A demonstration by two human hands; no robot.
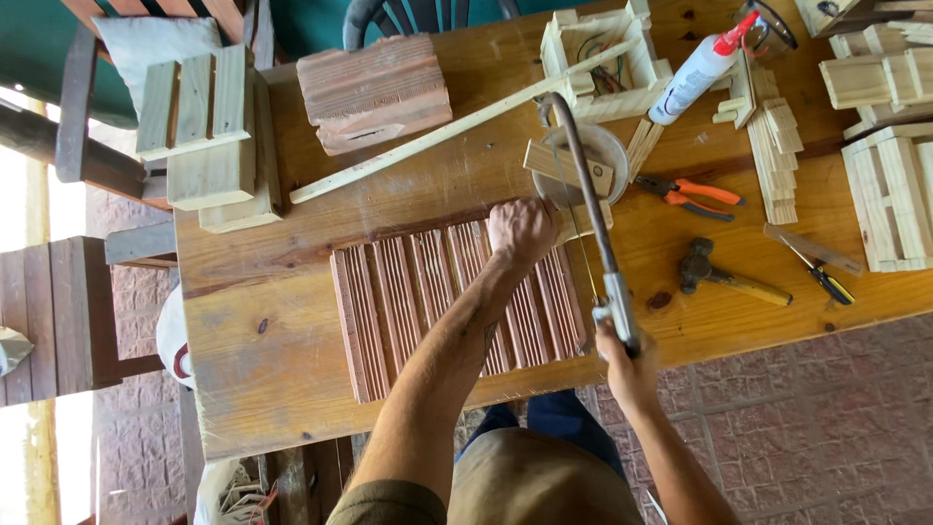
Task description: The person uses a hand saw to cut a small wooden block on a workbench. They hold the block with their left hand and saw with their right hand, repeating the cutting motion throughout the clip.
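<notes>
My left hand [522, 229] presses down on the far edge of a row of reddish grooved wooden slats [418, 301] lying side by side on the wooden table [282, 340]. My right hand [627, 360] grips the handle of a hacksaw [593, 214]. The saw's curved frame reaches away from me, past the right end of the slats, toward a round grey lid [607, 146]. A short pale wood block [564, 165] lies on that lid under the saw's tip.
A long thin pale strip [428, 136] lies diagonally across the table. Nearby are a reddish wood block [374, 92], pale slatted pieces [209, 126], small wooden boxes [607, 58], a glue bottle [695, 73], orange pliers [690, 194], a hammer [724, 277] and a screwdriver [821, 277].
</notes>
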